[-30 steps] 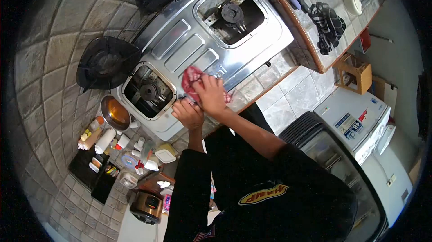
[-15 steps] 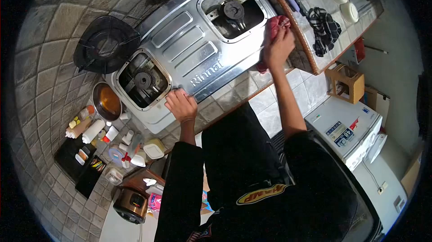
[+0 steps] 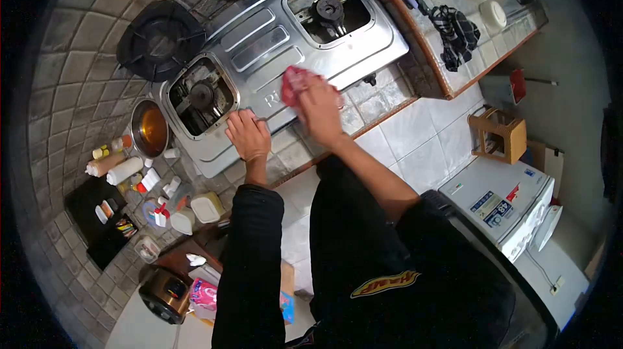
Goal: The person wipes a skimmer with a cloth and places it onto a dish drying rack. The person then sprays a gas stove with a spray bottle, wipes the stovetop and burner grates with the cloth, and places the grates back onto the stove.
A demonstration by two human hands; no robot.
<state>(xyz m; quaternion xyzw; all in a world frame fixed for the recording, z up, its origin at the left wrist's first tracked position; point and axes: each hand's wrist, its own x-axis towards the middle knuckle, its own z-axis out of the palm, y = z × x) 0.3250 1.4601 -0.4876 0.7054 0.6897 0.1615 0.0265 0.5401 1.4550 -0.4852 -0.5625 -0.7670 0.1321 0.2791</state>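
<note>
Red cloth (image 3: 293, 83), clasped in right hand (image 3: 320, 109) against stove (image 3: 360, 57), apparently for firm contact; left hand (image 3: 248, 136) lies spread, likely bracing.

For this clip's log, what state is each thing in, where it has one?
Right hand: on the red cloth, slightly blurred.
Red cloth: bunched, on the stove.
Left hand: resting on the stove's front edge.
Burners: both exposed.
Grates: both off, behind the stove.
Pan: uncovered, contents unclear.
Black cloth: crumpled on the counter.
Rice cooker: lid shut.

Red-and-white cloth (image 3: 295, 83), silver stove (image 3: 360, 57), black-and-white checked fabric (image 3: 452, 34), brown stool (image 3: 501, 133)
</note>
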